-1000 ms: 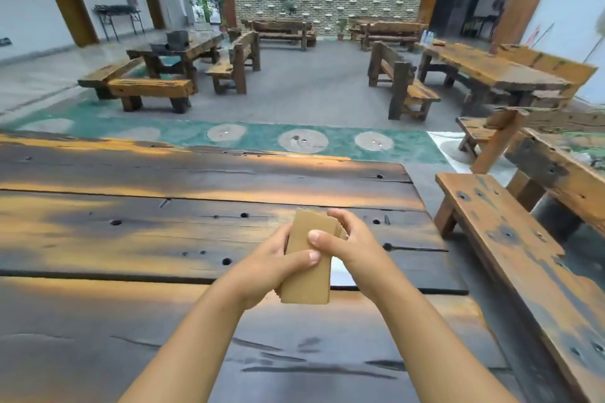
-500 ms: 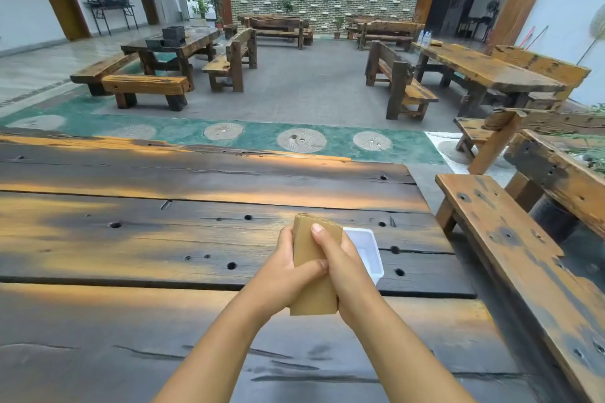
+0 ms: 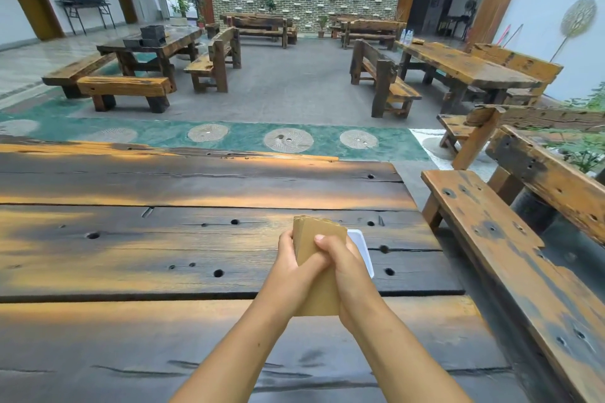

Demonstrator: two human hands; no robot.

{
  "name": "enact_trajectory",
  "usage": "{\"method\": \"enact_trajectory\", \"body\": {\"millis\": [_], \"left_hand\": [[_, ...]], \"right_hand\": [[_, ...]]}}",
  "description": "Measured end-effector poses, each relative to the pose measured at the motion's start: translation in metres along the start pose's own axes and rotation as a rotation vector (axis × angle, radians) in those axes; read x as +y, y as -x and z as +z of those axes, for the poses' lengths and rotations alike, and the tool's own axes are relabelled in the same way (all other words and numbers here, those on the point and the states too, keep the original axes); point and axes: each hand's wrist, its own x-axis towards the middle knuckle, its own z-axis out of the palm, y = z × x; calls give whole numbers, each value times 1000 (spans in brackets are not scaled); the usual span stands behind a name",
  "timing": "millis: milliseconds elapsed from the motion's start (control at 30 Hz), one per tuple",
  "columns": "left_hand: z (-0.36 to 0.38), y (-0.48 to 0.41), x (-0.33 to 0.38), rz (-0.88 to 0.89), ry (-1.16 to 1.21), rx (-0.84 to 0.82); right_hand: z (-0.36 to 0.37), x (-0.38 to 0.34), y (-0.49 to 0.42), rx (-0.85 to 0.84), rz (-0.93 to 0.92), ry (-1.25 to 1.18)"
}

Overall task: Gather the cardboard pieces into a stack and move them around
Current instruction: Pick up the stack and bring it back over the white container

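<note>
Both the left hand [image 3: 289, 275] and right hand [image 3: 348, 275] clasp a cardboard stack [image 3: 316, 239] above the dark plank surface [image 3: 131, 252]. A white tray [image 3: 363, 250] lies just behind. Wooden benches [image 3: 124, 88] fill the brick-walled room.

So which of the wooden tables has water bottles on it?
The long table at far right; clear bottles stand at its far end.

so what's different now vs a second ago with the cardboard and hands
The right hand slid from the stack's far side round its front, thumb across it, uncovering the white tray behind. The left hand kept hold of the cardboard stack, still upright above the table.
</note>
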Motion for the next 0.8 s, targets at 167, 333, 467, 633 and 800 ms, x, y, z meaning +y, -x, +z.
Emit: {"method": "enact_trajectory", "body": {"millis": [167, 333, 467, 633, 800], "left_hand": [[0, -2, -1, -31, 41, -11], [-6, -7, -6, -30, -10, -48], [-8, -10, -8, 1, -41, -27], [-28, -19, 4, 39, -201, -112], [-48, -27, 28, 76, -573, -346]], "right_hand": [[-1, -3, -1, -6, 0, 51], [1, -1, -7, -9, 25, 133], [0, 1, -12, -13, 22, 151], [-17, -13, -18, -148, -33, 266], [-45, -53, -32, -412, -73, 706]]}}
